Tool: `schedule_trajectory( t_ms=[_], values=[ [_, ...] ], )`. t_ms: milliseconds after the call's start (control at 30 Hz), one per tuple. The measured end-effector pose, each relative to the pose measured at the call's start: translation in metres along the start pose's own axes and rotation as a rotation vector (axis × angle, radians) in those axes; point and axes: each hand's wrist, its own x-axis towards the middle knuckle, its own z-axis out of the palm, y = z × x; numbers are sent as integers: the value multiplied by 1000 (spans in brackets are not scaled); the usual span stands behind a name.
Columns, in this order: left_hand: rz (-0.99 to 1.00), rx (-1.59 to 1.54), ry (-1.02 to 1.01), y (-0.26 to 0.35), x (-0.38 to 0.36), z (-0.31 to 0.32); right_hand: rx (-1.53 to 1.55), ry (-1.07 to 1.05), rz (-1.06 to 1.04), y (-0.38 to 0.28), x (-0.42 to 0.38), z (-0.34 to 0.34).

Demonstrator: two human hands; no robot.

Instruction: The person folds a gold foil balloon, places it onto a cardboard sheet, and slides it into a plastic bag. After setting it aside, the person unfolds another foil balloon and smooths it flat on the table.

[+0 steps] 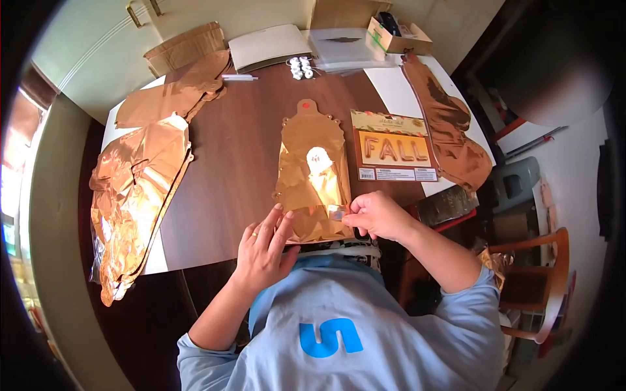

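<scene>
A flat copper-gold foil balloon (313,146) lies in front of me on the brown table, its narrow tab with a red dot pointing away. My left hand (264,246) rests at its near left edge, fingers stretched out and fingertips on the foil. At the near right part, my right hand (377,216) pinches a small clear plastic piece (338,212) between thumb and fingers, over the foil. What exactly this piece is, I cannot make out. Beside the balloon, to the right, lies a printed FALL balloon package card (394,148).
Foil balloons are piled on the left (140,189), and another stack (450,124) lies on the right. White string rolls (300,68), a white straw (240,77), clear plastic sleeves (352,52) and a small box (399,38) sit at the back. A wooden chair (554,277) stands right.
</scene>
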Motion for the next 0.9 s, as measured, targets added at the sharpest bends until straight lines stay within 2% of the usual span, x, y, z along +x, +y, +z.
schedule_trajectory(
  t_ms=[233,267,500,600,733,900],
  values=[
    [-51,-218,-46,-19,15,-28,-46,27,64,-14,-6,-6],
    [-97,-266,-141,-25,21,-32,-44,33,63,-13,-7,-7],
    [12,-209,-272,-87,78,-11,-76,47,44,-15,-7,-11],
    [55,-199,-225,-90,88,-1,-156,55,32,-23,-4,-17],
    [-2,-108,-253,-86,83,-4,-252,55,31,-27,5,-24],
    [-39,-59,-251,-88,71,-3,-173,61,16,-24,12,-21]
  ],
)
